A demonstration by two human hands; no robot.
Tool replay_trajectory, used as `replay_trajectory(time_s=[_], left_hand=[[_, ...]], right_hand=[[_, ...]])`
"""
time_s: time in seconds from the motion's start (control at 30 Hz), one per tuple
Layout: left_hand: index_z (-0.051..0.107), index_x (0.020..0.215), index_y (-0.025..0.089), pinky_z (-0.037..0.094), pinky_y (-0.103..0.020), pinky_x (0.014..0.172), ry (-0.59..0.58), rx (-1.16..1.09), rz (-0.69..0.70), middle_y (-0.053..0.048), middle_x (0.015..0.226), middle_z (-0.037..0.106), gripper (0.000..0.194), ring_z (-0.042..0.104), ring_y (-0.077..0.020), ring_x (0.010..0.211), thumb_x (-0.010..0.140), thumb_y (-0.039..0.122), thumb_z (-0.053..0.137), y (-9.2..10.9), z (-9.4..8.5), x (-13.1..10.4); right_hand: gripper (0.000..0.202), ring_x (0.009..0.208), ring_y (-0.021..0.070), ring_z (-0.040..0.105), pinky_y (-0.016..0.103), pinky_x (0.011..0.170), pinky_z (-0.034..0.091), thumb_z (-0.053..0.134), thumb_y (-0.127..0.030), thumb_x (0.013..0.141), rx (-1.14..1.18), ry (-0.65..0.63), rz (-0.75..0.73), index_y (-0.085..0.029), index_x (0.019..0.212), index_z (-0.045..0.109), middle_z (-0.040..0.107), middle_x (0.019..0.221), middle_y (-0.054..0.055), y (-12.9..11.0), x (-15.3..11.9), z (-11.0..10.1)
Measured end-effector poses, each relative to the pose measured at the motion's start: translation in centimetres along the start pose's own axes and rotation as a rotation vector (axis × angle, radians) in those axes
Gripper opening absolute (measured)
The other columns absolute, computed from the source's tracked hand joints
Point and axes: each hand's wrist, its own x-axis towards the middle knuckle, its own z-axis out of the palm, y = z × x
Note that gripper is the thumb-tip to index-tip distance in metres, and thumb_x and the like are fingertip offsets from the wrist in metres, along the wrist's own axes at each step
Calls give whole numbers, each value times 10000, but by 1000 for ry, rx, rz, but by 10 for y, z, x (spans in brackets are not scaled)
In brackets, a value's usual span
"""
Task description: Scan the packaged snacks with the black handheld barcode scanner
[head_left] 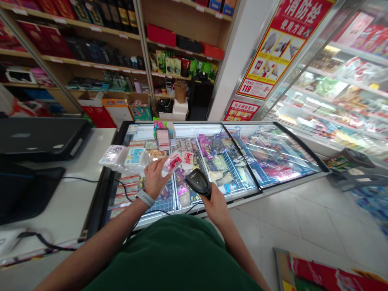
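My right hand (217, 204) is closed around the handle of a black barcode scanner (197, 182), whose head points forward and left over the chest freezer. My left hand (156, 178), with a pale band on the wrist, pinches the near edge of a small red-and-white packet (173, 161) between thumb and fingers. A second red-and-white packet (187, 160) lies just right of it, on the freezer's glass top. To the left of my left hand are a clear-wrapped pack with a blue label (135, 157) and another clear-wrapped pack (113, 156).
The glass-topped freezer (257, 190) holds bagged goods and wire baskets. A counter (81, 169) with a black device (42, 137) stands at left, and a cable (81, 178) runs from it across the freezer. Behind are stocked shelves (100, 64); a refrigerated display (342, 85) stands right.
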Motion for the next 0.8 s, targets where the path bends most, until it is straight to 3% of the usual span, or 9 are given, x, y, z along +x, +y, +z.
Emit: replay_trajectory(time_s=[0.8], left_hand=[[449, 1356, 246, 320, -413, 1008, 2, 45, -23, -101, 1281, 564, 624, 486, -287, 1199, 774, 361, 642, -1, 3, -2]], right_hand=[[188, 902, 236, 598, 333, 767, 455, 522, -178, 825, -28, -16, 10, -178, 1013, 514, 627, 959, 88, 8, 2, 3]])
